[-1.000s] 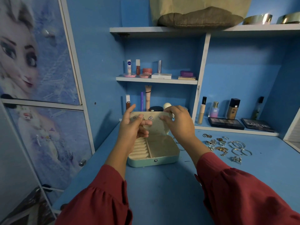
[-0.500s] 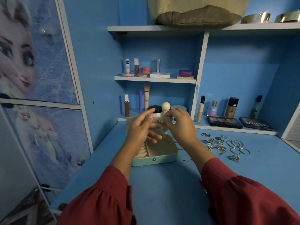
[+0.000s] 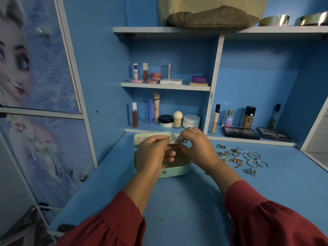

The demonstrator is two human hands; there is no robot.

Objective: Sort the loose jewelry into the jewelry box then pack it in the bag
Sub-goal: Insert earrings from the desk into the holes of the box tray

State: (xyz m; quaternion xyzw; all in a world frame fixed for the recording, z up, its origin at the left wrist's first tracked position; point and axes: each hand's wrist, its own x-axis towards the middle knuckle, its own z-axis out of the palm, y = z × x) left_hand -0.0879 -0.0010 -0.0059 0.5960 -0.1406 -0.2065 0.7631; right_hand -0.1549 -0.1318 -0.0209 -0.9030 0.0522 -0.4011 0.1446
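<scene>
Open mint-green jewelry box (image 3: pixel 174 170) sits on the blue worktop (image 3: pixel 177 201), lid tipped back toward the shelves. Both hands meet above its tray. Left hand (image 3: pixel 152 153) and right hand (image 3: pixel 195 148) pinch between their fingers a thin flat piece (image 3: pixel 179 143), seen edge-on, held level over the box; what it is cannot be told. Fingers of both hands are closed on it. Loose jewelry (image 3: pixel 236 157) lies in a scatter on the worktop right of the box, apart from it: small rings and charms, with several thin hoops (image 3: pixel 252 156) at the outer side. A beige bag (image 3: pixel 211 8) rests on the top shelf above. Red sleeves cover both forearms.
</scene>
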